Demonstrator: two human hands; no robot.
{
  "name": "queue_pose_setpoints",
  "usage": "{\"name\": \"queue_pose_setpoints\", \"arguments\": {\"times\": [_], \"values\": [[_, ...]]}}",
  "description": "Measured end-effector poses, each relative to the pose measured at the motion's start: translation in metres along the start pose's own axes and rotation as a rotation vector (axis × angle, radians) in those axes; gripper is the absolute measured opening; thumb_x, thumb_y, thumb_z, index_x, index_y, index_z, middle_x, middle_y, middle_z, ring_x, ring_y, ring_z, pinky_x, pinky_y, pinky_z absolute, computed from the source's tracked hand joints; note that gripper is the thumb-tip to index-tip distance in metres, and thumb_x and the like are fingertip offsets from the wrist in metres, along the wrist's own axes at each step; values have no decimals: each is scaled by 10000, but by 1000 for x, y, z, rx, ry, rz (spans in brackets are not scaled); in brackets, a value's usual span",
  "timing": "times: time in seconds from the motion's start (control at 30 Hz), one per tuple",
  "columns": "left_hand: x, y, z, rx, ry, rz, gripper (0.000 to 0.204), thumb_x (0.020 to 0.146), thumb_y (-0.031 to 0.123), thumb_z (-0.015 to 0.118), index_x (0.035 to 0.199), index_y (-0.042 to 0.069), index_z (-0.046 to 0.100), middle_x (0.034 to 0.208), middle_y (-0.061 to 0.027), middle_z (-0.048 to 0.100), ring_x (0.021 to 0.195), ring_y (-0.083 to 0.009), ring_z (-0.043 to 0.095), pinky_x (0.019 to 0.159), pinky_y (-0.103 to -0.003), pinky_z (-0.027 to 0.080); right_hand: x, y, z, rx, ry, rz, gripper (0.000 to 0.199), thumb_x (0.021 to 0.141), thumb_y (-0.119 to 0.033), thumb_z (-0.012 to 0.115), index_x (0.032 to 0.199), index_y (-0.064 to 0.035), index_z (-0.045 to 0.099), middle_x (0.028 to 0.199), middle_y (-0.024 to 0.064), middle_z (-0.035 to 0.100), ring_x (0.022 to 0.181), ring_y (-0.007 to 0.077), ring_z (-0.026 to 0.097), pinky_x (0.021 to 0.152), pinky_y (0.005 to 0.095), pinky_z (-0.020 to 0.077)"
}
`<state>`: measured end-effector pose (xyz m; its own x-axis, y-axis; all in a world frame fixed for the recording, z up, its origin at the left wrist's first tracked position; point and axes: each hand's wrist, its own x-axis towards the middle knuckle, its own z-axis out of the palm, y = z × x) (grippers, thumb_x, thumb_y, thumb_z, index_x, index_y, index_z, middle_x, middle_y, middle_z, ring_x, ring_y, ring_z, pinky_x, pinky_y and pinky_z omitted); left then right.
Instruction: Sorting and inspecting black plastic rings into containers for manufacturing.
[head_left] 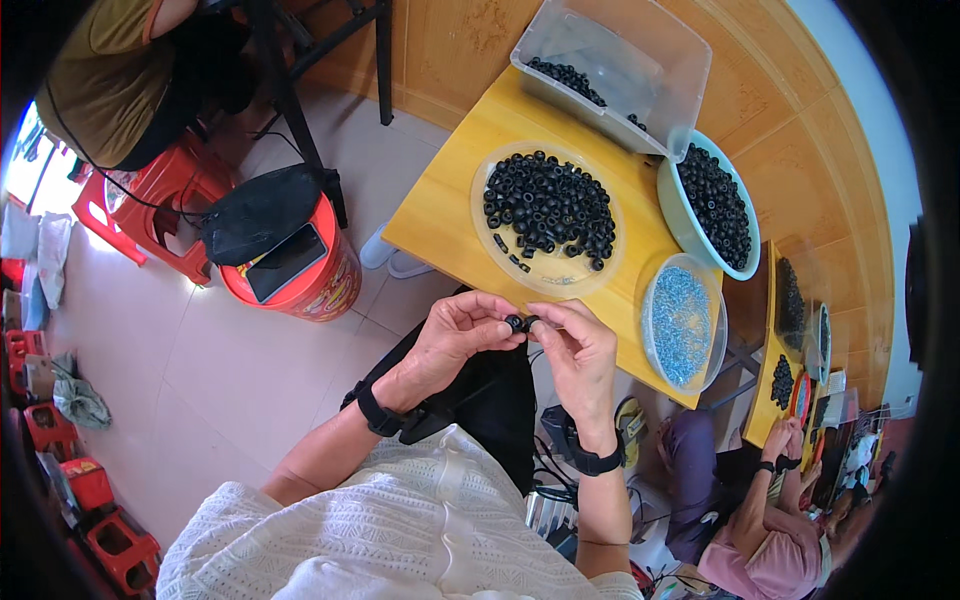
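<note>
My left hand (462, 335) and my right hand (578, 352) meet just off the near edge of the yellow table. Between my left thumb and fingertips is a small black ring-shaped part (515, 323). My right fingertips pinch a second black part (531, 323) right up against it; whether the two are joined I cannot tell. Just beyond my hands lies a round clear tray (560, 283) with a heap of black ring-shaped parts (550, 205). Several shorter black pieces (511, 254) sit apart at the tray's near left.
A clear bin (620, 60) and a pale green basin (740, 265), both with black parts, stand at the back. At right is a tray of small bluish pieces (682, 325). A red bucket (300, 290) carries a phone (287, 263). Other people sit at far left and lower right.
</note>
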<state>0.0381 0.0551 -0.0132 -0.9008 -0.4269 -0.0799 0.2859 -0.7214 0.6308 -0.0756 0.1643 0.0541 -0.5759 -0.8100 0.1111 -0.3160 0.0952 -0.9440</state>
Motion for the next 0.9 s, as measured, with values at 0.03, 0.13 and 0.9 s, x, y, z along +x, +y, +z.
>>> {"name": "queue_pose_setpoints", "arguments": {"times": [0.03,0.13,0.9], "values": [[-1,0,0,-1,1,2,212,822,10,606,1032,14,577,985,-72,621,870,-161,629,796,-292,533,0,-3,1,-61,17,-39,181,781,59,588,953,27,633,827,83,601,710,145,597,632,233,471],[0,0,2,6,41,21,181,810,-11,614,990,-2,592,962,-79,630,856,-171,634,792,-289,531,0,-12,2,-177,4,-99,180,769,61,591,939,23,635,822,110,605,711,185,609,627,253,475],[-2,1,0,208,8,114,178,798,-30,623,976,-26,607,959,-81,633,877,-130,610,820,-263,502,-6,-19,12,-463,47,-194,156,731,48,613,883,19,632,782,130,578,698,292,583,613,339,473]]}}
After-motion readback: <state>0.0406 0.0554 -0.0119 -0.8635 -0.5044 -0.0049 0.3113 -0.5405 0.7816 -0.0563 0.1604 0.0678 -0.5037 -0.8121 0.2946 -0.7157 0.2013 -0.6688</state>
